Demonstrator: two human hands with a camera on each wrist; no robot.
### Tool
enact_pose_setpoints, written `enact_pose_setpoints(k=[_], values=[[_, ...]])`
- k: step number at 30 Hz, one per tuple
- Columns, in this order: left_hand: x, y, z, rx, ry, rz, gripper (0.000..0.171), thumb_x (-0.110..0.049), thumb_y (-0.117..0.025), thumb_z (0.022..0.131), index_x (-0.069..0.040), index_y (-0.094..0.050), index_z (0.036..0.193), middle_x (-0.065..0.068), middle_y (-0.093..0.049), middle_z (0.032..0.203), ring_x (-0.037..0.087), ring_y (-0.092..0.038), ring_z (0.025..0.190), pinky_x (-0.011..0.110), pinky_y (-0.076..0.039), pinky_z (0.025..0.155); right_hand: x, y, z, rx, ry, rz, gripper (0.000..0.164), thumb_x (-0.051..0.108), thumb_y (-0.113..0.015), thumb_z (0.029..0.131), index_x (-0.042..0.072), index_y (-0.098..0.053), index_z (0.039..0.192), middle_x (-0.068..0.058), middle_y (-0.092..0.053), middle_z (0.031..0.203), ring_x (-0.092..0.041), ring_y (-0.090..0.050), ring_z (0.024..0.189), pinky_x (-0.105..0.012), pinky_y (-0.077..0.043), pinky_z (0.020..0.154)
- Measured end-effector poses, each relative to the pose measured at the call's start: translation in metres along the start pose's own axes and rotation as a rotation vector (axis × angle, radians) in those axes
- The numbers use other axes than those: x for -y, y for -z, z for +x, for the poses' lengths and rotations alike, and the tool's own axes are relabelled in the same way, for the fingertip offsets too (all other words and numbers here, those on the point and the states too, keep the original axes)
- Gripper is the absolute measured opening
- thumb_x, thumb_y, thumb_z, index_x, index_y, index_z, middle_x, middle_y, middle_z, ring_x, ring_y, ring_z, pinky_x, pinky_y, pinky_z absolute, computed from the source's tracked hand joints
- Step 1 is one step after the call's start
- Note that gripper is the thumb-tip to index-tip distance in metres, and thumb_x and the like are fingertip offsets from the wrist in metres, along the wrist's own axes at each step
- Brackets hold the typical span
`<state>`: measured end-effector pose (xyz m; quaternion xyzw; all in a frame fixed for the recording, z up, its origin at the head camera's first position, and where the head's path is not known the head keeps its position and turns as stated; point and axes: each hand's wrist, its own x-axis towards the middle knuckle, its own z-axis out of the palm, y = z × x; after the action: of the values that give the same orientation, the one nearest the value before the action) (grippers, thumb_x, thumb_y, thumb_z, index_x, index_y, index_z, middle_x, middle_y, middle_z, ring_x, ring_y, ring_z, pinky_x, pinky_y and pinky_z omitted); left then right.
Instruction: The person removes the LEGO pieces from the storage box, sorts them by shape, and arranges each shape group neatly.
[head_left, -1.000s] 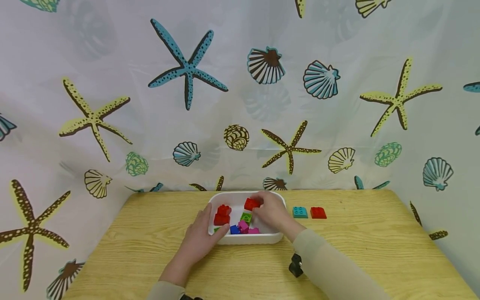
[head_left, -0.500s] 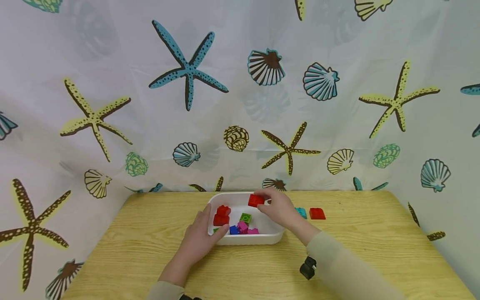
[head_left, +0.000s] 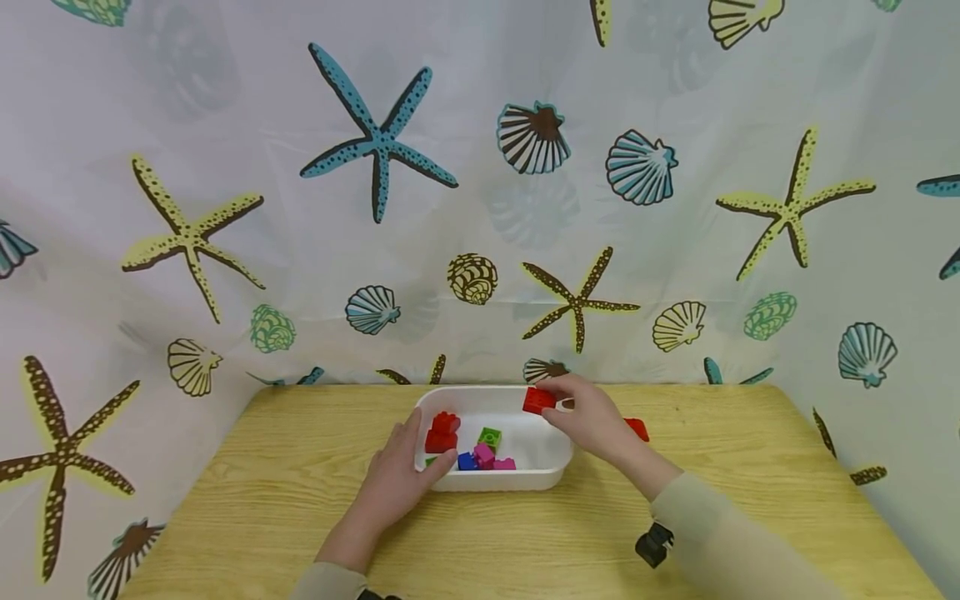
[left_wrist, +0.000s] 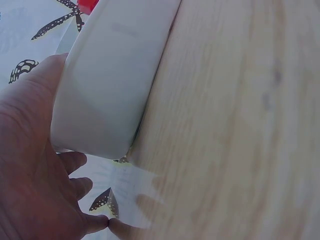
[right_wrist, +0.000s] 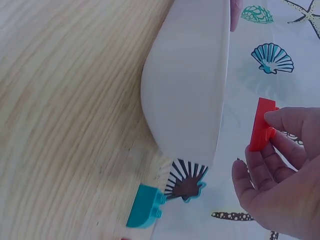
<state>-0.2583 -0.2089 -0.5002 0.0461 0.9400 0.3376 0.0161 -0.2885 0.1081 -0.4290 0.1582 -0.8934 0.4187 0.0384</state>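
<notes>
A red toy building brick is pinched between the thumb and fingers of my right hand, over the right end of a white plastic tray. The right wrist view shows that brick side-on, beyond the tray wall. My left hand grips the tray's left end, thumb over the near rim. Inside the tray lie red bricks, a green brick, a blue brick and pink bricks. Another green brick is partly hidden by my left thumb.
Right of the tray, a red brick sits on the wooden table, partly behind my right hand. A teal brick stands there too, hidden in the head view. A curtain printed with shells and starfish hangs behind the table.
My right hand has lifted the red brick out from beside the green one and carried it rightward, now covering the teal brick. My left hand stays on the tray.
</notes>
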Motion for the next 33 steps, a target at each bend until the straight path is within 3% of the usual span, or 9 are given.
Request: enact_pose_setpoints(k=[10,18,25,33], values=[[0.001,0.0,0.002,-0.002,0.002,0.006,0.112,-0.069,-0.069,0.101,-0.01,-0.012,0.178,0.022,-0.021,0.181,0.05,-0.01,0.167,0.079,-0.008,0.126,-0.017,0.022,-0.018,-0.013,0.056,-0.042,0.038,0.01,-0.076,0.104,0.008,-0.074,0.141,-0.006,-0.072,0.134,-0.031,-0.068,0.122,-0.057,-0.054,0.11],[0.0,0.0,0.001,-0.004,0.003,0.012,0.111,-0.065,-0.07,0.102,-0.01,-0.012,0.178,0.021,-0.021,0.181,0.05,-0.011,0.167,0.078,-0.008,0.126,-0.031,0.043,-0.031,0.012,0.007,-0.008,0.042,0.014,-0.074,0.107,0.008,-0.07,0.148,-0.012,-0.07,0.142,-0.037,-0.066,0.126,-0.059,-0.054,0.11],[-0.002,-0.001,0.0,-0.001,0.007,0.013,0.111,-0.066,-0.069,0.101,-0.011,-0.012,0.178,0.021,-0.021,0.181,0.05,-0.01,0.167,0.078,-0.008,0.126,-0.044,0.061,-0.043,-0.002,-0.05,-0.017,0.043,0.015,-0.075,0.106,0.006,-0.069,0.148,-0.018,-0.068,0.144,-0.045,-0.066,0.128,-0.05,-0.064,0.096],[0.0,-0.002,0.002,-0.002,0.018,0.011,0.111,-0.067,-0.07,0.101,-0.012,-0.013,0.179,0.02,-0.02,0.182,0.049,-0.01,0.167,0.077,-0.007,0.127,-0.054,0.078,-0.051,-0.016,-0.073,-0.067,0.042,0.017,-0.073,0.108,0.006,-0.069,0.148,-0.02,-0.067,0.146,-0.046,-0.064,0.13,-0.058,-0.058,0.105]])
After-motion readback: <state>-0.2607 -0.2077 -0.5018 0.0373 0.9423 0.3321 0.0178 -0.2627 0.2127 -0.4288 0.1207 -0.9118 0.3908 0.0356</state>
